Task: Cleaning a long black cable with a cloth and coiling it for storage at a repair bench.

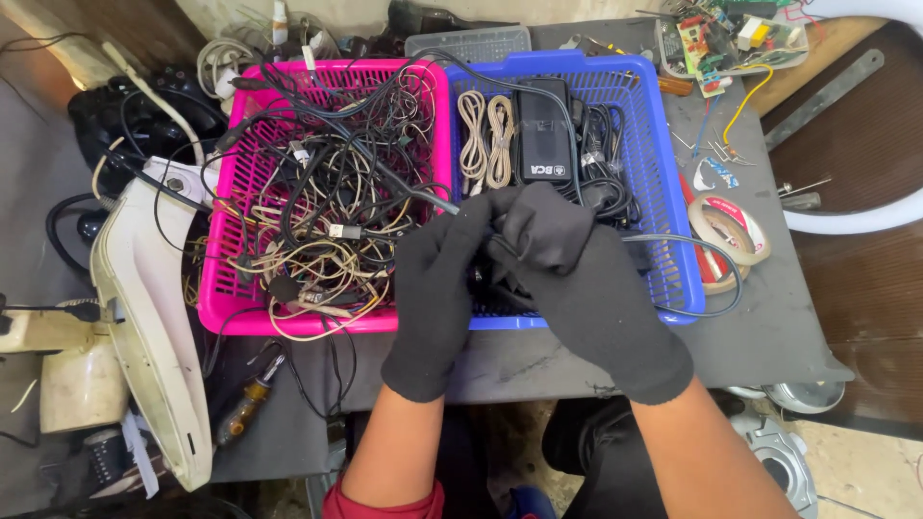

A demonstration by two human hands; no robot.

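I see both gloved hands meeting over the front edge of the blue basket (pixel 663 183). My left hand (pixel 437 298) and right hand (pixel 586 288) have their fingers curled and pressed together around a black cable (pixel 711 274) — it loops out past the basket's right wall and back to the gloves. Inside the basket lie a black power adapter (pixel 544 130) and two beige coiled cords (pixel 486 139). Just beside it, touching, the pink basket (pixel 226 250) holds a tangle of wires; a tape roll (pixel 735 231) rests on the grey table (pixel 769 327).
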